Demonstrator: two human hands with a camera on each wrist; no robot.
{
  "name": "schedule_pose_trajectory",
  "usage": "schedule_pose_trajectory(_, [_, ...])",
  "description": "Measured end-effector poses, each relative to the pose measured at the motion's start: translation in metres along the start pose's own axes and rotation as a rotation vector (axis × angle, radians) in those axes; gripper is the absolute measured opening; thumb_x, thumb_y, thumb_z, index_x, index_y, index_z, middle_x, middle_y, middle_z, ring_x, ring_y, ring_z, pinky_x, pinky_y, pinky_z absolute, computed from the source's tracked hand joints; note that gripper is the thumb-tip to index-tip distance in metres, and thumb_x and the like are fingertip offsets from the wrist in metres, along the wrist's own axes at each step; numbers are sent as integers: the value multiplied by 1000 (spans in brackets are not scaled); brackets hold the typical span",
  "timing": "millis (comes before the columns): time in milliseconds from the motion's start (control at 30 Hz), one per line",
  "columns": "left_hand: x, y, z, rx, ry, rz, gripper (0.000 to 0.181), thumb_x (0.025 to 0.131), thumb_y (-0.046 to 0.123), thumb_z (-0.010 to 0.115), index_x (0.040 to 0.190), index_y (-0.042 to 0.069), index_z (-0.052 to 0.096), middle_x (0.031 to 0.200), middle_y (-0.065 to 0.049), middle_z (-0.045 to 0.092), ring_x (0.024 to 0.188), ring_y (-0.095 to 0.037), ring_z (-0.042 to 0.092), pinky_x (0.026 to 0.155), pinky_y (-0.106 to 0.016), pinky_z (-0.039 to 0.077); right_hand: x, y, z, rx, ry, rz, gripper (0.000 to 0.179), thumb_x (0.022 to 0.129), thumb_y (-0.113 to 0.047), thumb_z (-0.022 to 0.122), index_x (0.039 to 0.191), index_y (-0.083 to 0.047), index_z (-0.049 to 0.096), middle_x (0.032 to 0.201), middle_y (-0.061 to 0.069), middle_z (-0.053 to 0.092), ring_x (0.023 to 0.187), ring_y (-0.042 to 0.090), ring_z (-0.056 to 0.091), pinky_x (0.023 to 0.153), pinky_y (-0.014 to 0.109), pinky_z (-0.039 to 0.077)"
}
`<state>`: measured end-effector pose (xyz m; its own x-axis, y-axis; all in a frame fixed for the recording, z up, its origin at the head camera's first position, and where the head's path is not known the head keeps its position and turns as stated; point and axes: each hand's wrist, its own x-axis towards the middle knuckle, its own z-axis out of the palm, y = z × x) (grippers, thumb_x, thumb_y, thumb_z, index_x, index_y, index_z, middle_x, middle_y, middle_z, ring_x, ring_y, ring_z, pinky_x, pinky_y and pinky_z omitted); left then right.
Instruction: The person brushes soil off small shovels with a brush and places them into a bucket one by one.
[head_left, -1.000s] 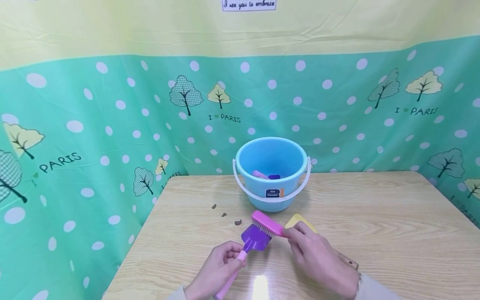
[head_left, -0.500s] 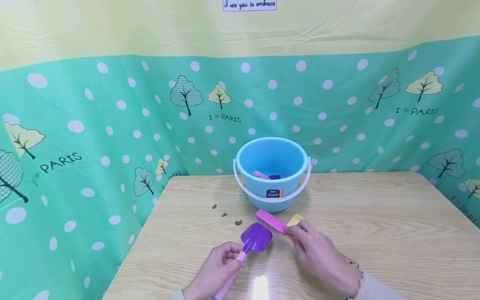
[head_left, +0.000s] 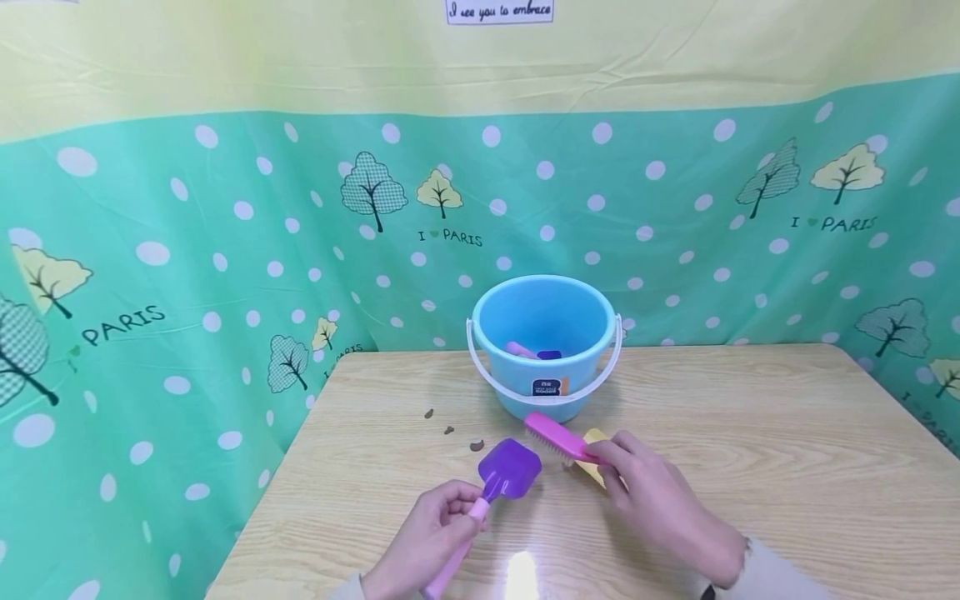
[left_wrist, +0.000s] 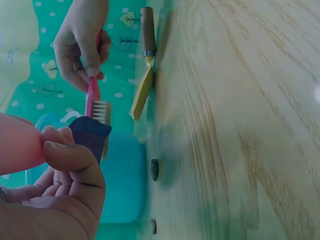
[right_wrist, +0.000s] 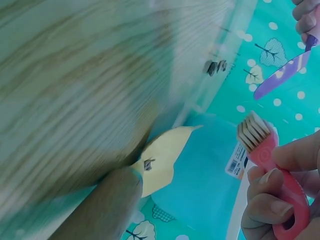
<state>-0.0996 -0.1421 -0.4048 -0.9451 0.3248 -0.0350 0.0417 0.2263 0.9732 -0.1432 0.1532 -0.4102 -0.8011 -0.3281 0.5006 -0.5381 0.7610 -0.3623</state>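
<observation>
My left hand (head_left: 427, 542) grips the pink handle of a small shovel with a purple blade (head_left: 510, 468), held above the table. My right hand (head_left: 660, 500) pinches a pink brush (head_left: 557, 437), bristles down, just right of the purple blade and apart from it in the head view. Beneath the right hand lies a yellow hand trowel (head_left: 592, 475), whose wooden handle (right_wrist: 102, 205) shows in the right wrist view. A small dark bit (right_wrist: 147, 164) appears on or against its yellow blade. Several brown bits, one of them a curved piece (head_left: 477, 446), lie left of the purple blade.
A light blue bucket (head_left: 540, 371) with a white handle stands behind the hands. Inside it are a pink handle (head_left: 521, 349) and a dark blue piece (head_left: 550, 355). A dotted green curtain (head_left: 225, 250) hangs around the wooden table (head_left: 787, 467).
My right hand has moved the brush rightward, off the purple blade. The left hand has tilted the shovel a little and shifted it slightly. The brown bits at left stay put.
</observation>
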Motion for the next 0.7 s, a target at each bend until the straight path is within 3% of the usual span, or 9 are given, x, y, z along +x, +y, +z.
schedule_pose_trajectory(167, [0,2,-3,6,11,-4,32,85,6,58,114,-6,56,94,-11,62,82,-23,62,69,-33,55,-2,3,-6,-10,-21,28,31,80,0,70,103,-20,70,84,-14,53,59,-1,41,48,17,37])
schedule_pose_trajectory(700, [-2,19,-20,80,53,9,24,92,13,57,111,0,59,91,-11,64,82,-22,61,69,-28,53,-9,15,-23,-66,4,-2,30,78,-1,71,101,-20,69,80,-15,49,56,-2,37,46,17,34])
